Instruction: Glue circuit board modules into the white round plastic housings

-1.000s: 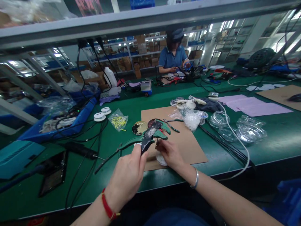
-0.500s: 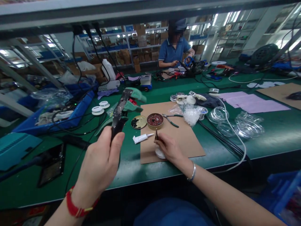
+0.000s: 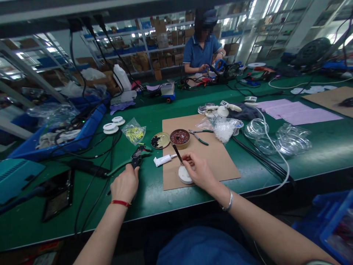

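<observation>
Head view: left hand [image 3: 125, 186], fingers curled round a green-and-black plier-type tool [image 3: 140, 156]; its dark, worn-looking head juts beyond the fingertips. Right hand [image 3: 200, 170], fingers pinched on a slender dark tool [image 3: 177, 153], tilted, tapering. White round disc [image 3: 184, 174], smooth-topped, just below these fingers.

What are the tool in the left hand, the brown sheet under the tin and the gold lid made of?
Tool: probably metal with plastic-coated green parts, judging by their even colour.
Sheet: likely cardboard; it's flat, matte and plain brown.
Lid: seems to be shiny metal, because its gold part gleams.
</observation>
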The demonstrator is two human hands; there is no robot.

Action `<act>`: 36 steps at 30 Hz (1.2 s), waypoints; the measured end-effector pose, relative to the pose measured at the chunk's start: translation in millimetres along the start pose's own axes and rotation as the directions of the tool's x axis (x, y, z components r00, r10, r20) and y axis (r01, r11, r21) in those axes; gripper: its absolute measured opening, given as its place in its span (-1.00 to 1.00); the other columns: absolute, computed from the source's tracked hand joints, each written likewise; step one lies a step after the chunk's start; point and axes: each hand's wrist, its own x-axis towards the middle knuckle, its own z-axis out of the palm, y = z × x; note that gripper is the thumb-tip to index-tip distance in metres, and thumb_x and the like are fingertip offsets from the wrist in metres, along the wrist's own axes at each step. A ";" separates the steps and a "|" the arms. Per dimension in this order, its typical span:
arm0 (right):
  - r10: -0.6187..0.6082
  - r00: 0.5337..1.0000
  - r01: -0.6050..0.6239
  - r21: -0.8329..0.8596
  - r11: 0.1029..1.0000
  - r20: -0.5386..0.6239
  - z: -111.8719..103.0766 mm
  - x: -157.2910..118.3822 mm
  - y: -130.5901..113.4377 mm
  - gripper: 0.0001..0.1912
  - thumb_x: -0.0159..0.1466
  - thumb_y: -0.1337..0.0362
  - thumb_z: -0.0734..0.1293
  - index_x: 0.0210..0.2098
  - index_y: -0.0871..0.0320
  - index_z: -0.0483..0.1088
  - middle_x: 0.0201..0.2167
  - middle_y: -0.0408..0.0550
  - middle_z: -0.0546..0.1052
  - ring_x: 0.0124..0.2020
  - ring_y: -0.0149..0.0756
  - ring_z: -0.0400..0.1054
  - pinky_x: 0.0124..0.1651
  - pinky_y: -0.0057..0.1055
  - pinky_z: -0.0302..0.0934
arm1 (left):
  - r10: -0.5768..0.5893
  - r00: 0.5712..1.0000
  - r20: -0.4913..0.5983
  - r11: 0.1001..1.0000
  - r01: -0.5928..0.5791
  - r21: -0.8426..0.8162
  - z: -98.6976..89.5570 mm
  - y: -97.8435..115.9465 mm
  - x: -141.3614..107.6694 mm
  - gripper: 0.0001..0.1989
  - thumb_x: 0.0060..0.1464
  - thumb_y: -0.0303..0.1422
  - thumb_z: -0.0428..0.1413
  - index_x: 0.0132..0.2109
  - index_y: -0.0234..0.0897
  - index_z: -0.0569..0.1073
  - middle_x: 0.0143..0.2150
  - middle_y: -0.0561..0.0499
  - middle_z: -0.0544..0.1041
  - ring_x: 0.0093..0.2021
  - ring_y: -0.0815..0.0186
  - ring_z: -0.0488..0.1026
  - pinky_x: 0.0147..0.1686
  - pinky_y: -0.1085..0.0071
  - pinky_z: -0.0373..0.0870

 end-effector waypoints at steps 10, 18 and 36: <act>-0.007 1.000 0.007 -0.026 1.000 0.006 -1.6 -6.0 1.5 -0.82 0.22 0.50 0.23 -0.23 0.14 0.31 -0.33 -0.08 0.50 -0.30 -0.27 0.41 -0.21 -0.34 0.31 | 0.536 0.838 -0.102 0.842 -0.539 0.001 -107.4 111.0 -23.9 -0.63 0.27 -0.15 -0.19 -0.11 -0.26 0.42 -0.28 -0.15 0.56 -0.29 0.00 0.53 -0.39 0.21 0.40; -0.010 1.000 0.010 0.029 1.000 -0.008 -13.3 -9.9 2.5 -0.84 0.21 0.50 0.24 -0.29 0.13 0.33 -0.36 -0.13 0.46 -0.30 -0.32 0.39 -0.20 -0.39 0.30 | 0.522 0.851 0.049 0.853 -0.521 -0.043 -64.2 92.4 -25.7 -0.69 0.27 -0.20 -0.13 0.00 -0.26 0.34 -0.15 -0.11 0.53 -0.10 0.09 0.48 -0.20 0.24 0.42; 0.063 0.995 -0.046 -0.219 0.975 0.073 -12.7 -45.0 5.9 -0.23 0.01 0.34 0.47 0.14 0.14 0.10 0.07 0.11 0.37 0.10 -0.07 0.26 0.14 -0.08 0.21 | 0.428 0.872 -0.236 0.852 -0.477 -0.216 11.3 48.7 -28.2 -0.80 0.24 -0.37 -0.09 -0.05 -0.32 0.32 -0.15 -0.13 0.45 -0.15 0.20 0.44 -0.16 0.30 0.39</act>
